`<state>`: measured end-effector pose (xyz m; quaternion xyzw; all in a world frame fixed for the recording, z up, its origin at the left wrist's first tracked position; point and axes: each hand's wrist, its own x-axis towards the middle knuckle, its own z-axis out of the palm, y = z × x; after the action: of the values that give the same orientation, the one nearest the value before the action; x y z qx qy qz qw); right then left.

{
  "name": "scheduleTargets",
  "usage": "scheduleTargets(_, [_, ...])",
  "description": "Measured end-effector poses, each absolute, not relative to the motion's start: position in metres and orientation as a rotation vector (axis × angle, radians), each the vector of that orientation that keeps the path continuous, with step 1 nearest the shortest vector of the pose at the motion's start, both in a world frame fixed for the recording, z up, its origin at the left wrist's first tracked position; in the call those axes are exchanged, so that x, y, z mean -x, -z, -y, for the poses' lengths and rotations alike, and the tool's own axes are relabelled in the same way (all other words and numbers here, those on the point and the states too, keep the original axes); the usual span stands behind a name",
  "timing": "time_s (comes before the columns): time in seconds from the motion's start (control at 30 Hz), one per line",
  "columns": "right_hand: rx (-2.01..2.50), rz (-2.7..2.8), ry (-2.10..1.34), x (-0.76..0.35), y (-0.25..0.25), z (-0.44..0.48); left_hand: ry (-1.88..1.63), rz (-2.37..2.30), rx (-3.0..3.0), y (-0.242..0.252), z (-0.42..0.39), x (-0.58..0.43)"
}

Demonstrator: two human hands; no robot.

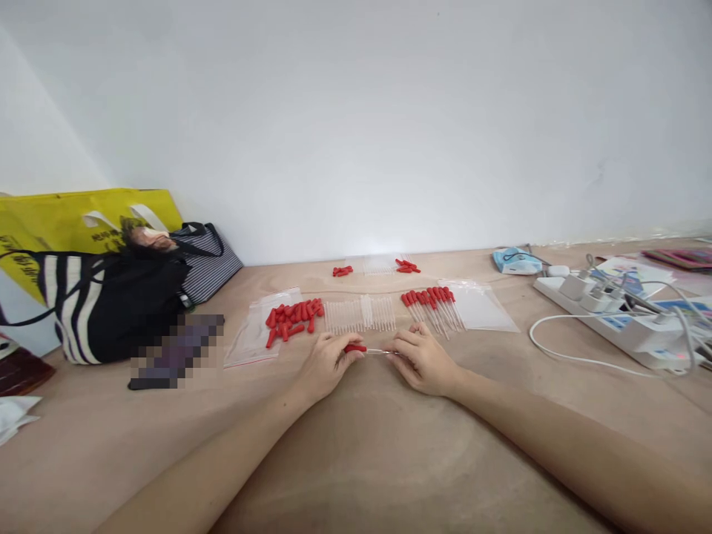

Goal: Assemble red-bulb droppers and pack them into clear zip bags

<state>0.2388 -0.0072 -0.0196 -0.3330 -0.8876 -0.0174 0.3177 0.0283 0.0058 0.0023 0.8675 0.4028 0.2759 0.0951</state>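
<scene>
Between the fingers of my left hand (328, 363) is a red rubber bulb (354, 348). My right hand (421, 361) pinches a thin clear dropper tube (376, 351), whose left end meets the bulb; how deep it sits inside I cannot tell. Beyond my left hand, loose red bulbs (288, 323) lie heaped on a clear zip bag (253, 337). A row of clear tubes (359, 314) lies in the middle. Past my right hand, several droppers with red bulbs fitted (434, 302) lie side by side, partly over another clear bag (481, 308).
Farther back lie more red bulbs (343, 271) and tubes (385, 264) near the wall. To the left are a dark phone-like slab (178, 352), partly pixelated, and a black bag (122, 304). A white power strip (617, 322) with cables and a blue face mask (516, 260) lie right.
</scene>
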Motion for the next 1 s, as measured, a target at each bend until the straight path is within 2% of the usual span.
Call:
scheduleTargets(0.23, [0.872, 2.307, 0.108, -0.2366, 0.0225, 0.0071, -0.821, -1.124, -2.654, 0.003, -0.0059, -0.0282])
scheduleTargets(0.57, [0.802, 2.366, 0.152, -0.2296, 0.022, 0.0064, -0.796, -1.087, -2.428, 0.0025, -0.0043, -0.0302])
scheduleTargets(1.0, [0.715, 2.421, 0.304, -0.2316, 0.0183, 0.0024, -0.805, -0.922, -2.732, 0.0048, 0.0018, -0.0316])
